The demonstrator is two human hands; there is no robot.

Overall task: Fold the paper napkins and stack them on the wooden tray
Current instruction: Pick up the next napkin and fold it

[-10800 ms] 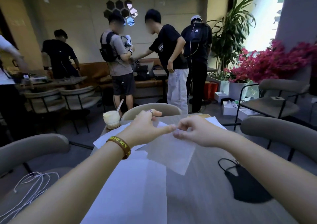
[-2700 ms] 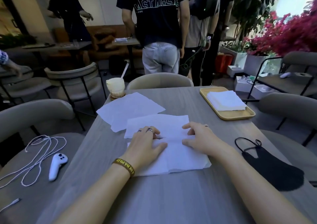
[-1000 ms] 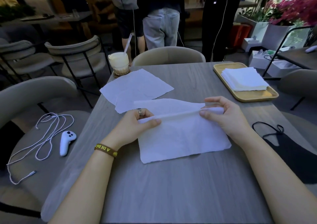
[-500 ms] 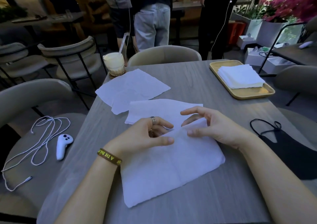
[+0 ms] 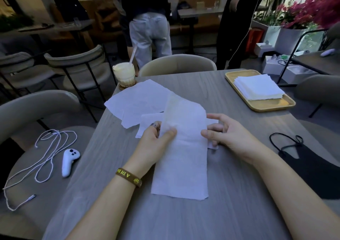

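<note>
Here, left hand [image 5: 152, 147] and right hand [image 5: 230, 138] fingers [image 5: 169, 133] pinch a napkin [image 5: 182, 166] on grey table [image 5: 202, 219].

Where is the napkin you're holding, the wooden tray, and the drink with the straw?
napkin [image 5: 184, 157], head view, middle of the folded sheet.
wooden tray [image 5: 270, 105], head view, bare wood at its near end.
drink [image 5: 124, 74], head view, side of the glass.

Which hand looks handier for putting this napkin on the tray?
Right, probably: the wooden tray sits far right, beyond the right hand; the left hand grips the napkin on the other side.
</note>
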